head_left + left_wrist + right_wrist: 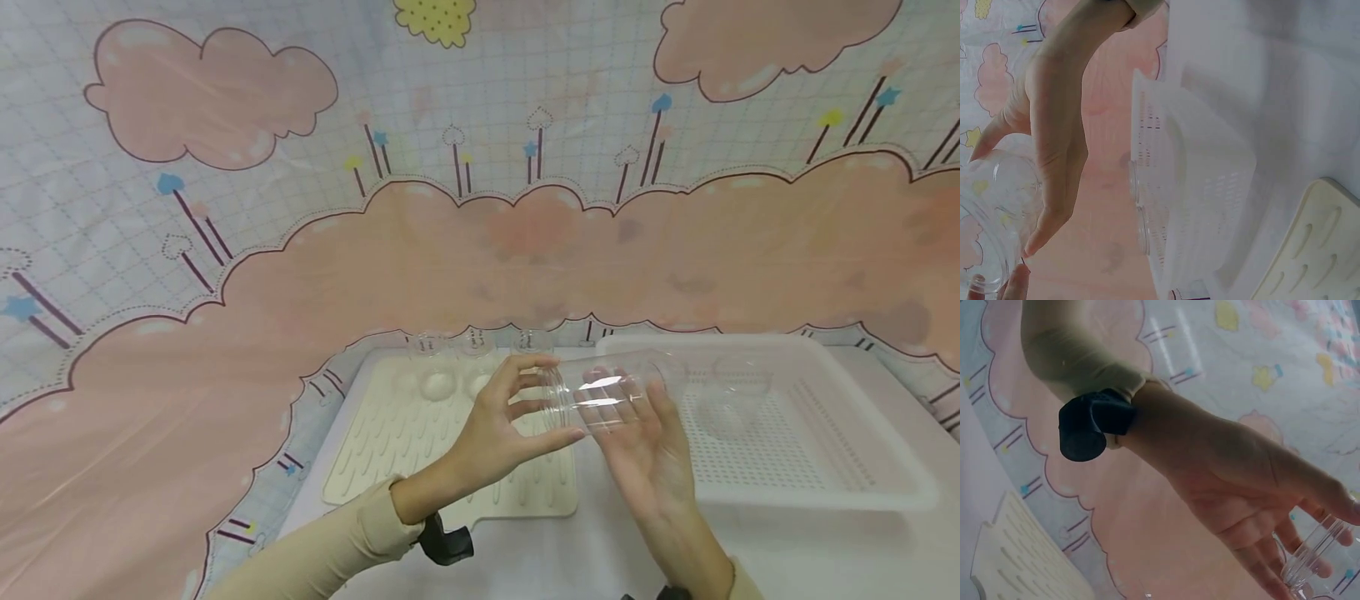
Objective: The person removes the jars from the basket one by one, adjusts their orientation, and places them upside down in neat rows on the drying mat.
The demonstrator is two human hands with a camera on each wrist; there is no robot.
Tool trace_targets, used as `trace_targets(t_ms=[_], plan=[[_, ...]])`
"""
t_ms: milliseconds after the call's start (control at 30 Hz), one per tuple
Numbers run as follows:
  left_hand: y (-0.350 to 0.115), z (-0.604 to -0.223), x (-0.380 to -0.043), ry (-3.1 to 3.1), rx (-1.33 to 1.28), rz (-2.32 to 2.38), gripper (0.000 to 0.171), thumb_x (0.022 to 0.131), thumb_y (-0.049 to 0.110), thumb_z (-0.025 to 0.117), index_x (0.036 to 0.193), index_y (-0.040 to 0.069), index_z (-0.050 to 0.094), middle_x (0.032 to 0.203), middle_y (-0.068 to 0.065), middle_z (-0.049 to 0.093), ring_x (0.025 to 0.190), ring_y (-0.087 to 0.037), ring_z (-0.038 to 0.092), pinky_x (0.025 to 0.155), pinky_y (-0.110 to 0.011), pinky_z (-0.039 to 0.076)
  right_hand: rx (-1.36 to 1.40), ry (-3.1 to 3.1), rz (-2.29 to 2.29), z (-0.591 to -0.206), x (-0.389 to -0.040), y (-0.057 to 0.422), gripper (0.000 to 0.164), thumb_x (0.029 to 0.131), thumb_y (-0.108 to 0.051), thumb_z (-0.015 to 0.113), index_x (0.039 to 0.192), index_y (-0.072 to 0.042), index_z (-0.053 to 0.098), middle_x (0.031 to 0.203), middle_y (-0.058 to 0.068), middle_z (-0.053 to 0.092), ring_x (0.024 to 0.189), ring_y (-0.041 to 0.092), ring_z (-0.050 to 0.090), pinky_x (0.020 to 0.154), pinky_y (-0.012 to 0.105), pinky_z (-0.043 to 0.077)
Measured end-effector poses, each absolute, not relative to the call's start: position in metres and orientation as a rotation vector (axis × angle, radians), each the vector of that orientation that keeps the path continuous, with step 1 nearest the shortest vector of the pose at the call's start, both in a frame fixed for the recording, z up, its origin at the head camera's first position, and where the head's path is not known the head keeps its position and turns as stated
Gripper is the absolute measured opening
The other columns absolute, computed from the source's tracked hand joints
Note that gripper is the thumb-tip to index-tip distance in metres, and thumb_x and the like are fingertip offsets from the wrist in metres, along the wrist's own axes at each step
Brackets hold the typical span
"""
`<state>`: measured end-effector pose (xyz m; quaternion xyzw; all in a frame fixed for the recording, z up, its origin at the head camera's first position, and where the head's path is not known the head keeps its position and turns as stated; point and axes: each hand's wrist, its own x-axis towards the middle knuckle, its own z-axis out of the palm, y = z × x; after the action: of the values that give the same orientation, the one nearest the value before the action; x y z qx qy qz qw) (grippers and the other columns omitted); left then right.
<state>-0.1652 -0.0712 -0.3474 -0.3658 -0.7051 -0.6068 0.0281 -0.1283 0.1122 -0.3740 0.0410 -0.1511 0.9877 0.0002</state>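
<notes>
A clear jar with a threaded neck lies sideways in the air between both hands. My left hand grips its neck end, the thumb below and the fingers spread over the far side. My right hand holds the base end, with its fingers behind the wall and showing through it. The left wrist view has the right hand with thumb and fingers on opposite sides of the jar. In the right wrist view, the left hand is around the ridged neck.
A cream drying mat with raised ridges lies at left; several clear jars stand along its back. On the right is a white perforated basket, with clear jars inside. A patterned curtain hangs behind the white table.
</notes>
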Motion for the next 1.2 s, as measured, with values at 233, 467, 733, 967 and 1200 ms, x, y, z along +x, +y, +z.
trace_targets(t_ms=[233,467,733,967,1200], plan=[[-0.083,-0.351,-0.171,-2.255,-1.148,-1.719,0.076,0.081,0.014,0.084,0.145,0.023,0.045,0.145,0.003,0.045,0.130,-0.019,0.048,0.105,-0.036,0.046,0.115,-0.454,3.109,-0.376,-0.135,0.110,0.052,0.098,-0.029,0.062,0.136,-0.004,0.035,0.134,0.014,0.052,0.137,0.028,0.041,0.117,0.042,0.029],[-0.113,-0.356,-0.183,-2.273,-1.098,-1.533,0.058,0.095,0.020,0.068,0.147,0.023,0.044,0.147,0.001,0.045,0.138,-0.018,0.040,0.112,-0.039,0.037,0.165,-0.439,3.120,-0.376,-0.142,0.110,0.035,0.099,-0.027,0.061,0.123,-0.005,0.049,0.126,0.012,0.056,0.136,0.028,0.043,0.118,0.043,0.026],[-0.153,-0.368,-0.198,-2.338,-0.857,-1.365,0.049,0.100,0.023,0.060,0.147,0.025,0.046,0.148,0.003,0.047,0.140,-0.019,0.037,0.113,-0.053,0.029,0.114,-0.522,3.107,-0.375,-0.150,0.107,0.030,0.097,-0.023,0.065,0.119,-0.010,0.050,0.132,0.014,0.051,0.135,0.031,0.044,0.115,0.044,0.033],[-0.183,-0.384,-0.207,-2.396,-0.696,-1.320,0.050,0.101,0.025,0.059,0.149,0.023,0.044,0.150,-0.001,0.043,0.142,-0.023,0.033,0.114,-0.058,0.026,0.160,-0.711,3.081,-0.374,-0.160,0.100,0.020,0.101,-0.025,0.057,0.113,-0.009,0.056,0.125,0.010,0.057,0.133,0.029,0.045,0.116,0.044,0.030],[-0.212,-0.402,-0.218,-2.468,-0.563,-1.220,0.055,0.102,0.031,0.058,0.153,0.017,0.040,0.155,-0.004,0.038,0.144,-0.027,0.030,0.114,-0.059,0.023,0.154,-0.865,3.033,-0.370,-0.171,0.090,0.017,0.099,-0.024,0.061,0.112,-0.014,0.056,0.120,0.007,0.054,0.126,0.026,0.047,0.114,0.041,0.034]])
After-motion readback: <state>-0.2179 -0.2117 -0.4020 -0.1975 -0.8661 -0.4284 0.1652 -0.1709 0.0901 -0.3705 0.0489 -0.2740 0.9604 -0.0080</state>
